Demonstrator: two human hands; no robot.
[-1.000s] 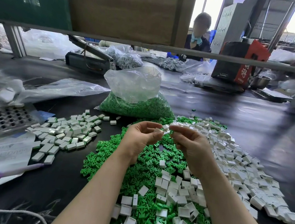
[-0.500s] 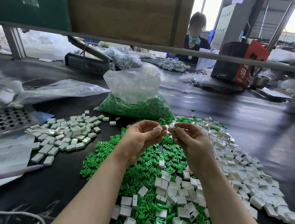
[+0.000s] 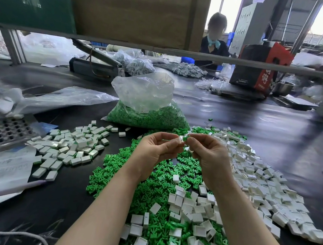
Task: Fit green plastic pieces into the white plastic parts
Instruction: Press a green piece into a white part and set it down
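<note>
Pinching at fingertip level, the left hand (image 3: 154, 150) holds a white plastic part (image 3: 180, 139) between thumb and forefinger, its other fingers curled under. The right hand (image 3: 206, 155) pinches a green plastic piece (image 3: 185, 138) the same way, the piece touching the white part's end; whether it has entered cannot be told. Judged by appearance, both items are light, rigid mouldings, smooth enough to slip, best held by their side faces, leaving the mating end clear. Below the hands lies the loose green pile (image 3: 152, 179); empty white shells (image 3: 258, 178) spread to the right, a separate white heap (image 3: 72, 144) to the left, and a bag of green pieces (image 3: 148, 111) beyond.
</note>
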